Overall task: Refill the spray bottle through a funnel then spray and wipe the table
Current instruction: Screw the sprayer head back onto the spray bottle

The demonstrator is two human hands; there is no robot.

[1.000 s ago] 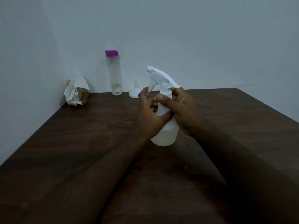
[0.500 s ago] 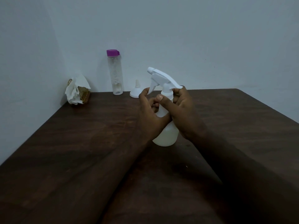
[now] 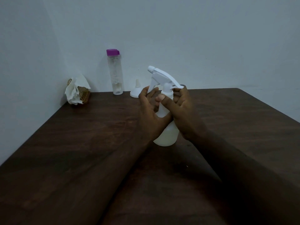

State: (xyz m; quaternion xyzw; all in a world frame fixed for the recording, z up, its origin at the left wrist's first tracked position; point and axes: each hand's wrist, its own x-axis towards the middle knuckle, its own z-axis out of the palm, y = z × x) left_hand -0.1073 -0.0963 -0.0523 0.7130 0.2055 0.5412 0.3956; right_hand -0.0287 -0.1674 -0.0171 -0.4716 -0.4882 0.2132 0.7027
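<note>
The spray bottle (image 3: 167, 135) is a round-shouldered body of milky, translucent plastic, smooth and pale, with an opaque white trigger head (image 3: 164, 77) of hard, angular plastic on a ribless white collar. It stands in the middle of the table (image 3: 78, 151), base down on the wood, long axis close to vertical. The nozzle points left and away toward the back wall, tipped a little upward; the trigger hangs down on the left side.

Both hands hold it. The left hand (image 3: 148, 116) cups the shoulder from the left with its fingers curled round the neck, fingertips up beside the trigger. The right hand (image 3: 183, 114) grips the collar from the right, thumb laid across the front of the neck and fingers curled round behind, under the rear of the head.

The table is dark brown wood with a matte, streaked grain and a straight far edge, pushed into a corner of plain, pale, smooth walls (image 3: 194, 38). The light is dim.

Just behind the left hand a small white plastic funnel (image 3: 135, 93) sits upside down, spout up. Left of it stands a tall clear water bottle (image 3: 115, 75) with a purple cap (image 3: 112, 52), close to the wall. In the corner, crumpled white tissue (image 3: 75, 91) hangs from a woven, tan holder (image 3: 83, 94).
</note>
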